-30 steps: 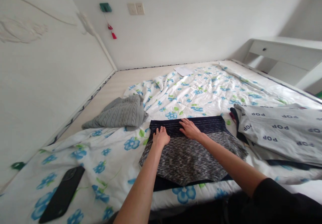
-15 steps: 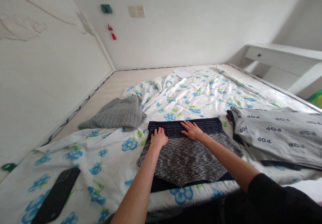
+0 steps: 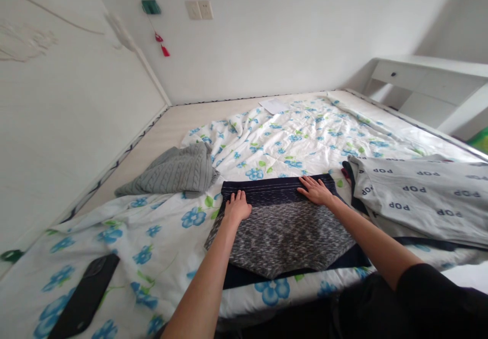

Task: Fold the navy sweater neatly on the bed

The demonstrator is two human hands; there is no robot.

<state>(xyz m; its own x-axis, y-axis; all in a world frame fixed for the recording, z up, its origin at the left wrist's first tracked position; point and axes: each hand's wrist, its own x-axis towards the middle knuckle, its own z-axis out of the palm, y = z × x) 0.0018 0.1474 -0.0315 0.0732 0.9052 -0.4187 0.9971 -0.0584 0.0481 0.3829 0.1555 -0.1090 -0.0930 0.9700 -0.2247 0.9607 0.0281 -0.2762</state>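
A folded garment [image 3: 290, 237], dark navy with white-striped lines along its far part and speckled grey knit nearer me, lies flat on the bed. My left hand [image 3: 238, 207] rests palm down on its left side, fingers spread over the striped band. On the right part of that band lies my right hand [image 3: 315, 190], also flat with fingers apart. Neither hand grips the cloth. Navy fabric shows from under the grey knit at the near edge.
Right of the garment is a pile with a grey POP-print cloth [image 3: 423, 194] on top. A grey cable-knit item [image 3: 179, 171] lies to the left, a black phone [image 3: 86, 296] at the near left. Beneath is a floral sheet [image 3: 194, 218]; a white desk [image 3: 427, 82] stands far right.
My right hand has slid right along the striped band, away from my left hand. My left hand stays in about the same place on the cloth. The view has shifted slightly.
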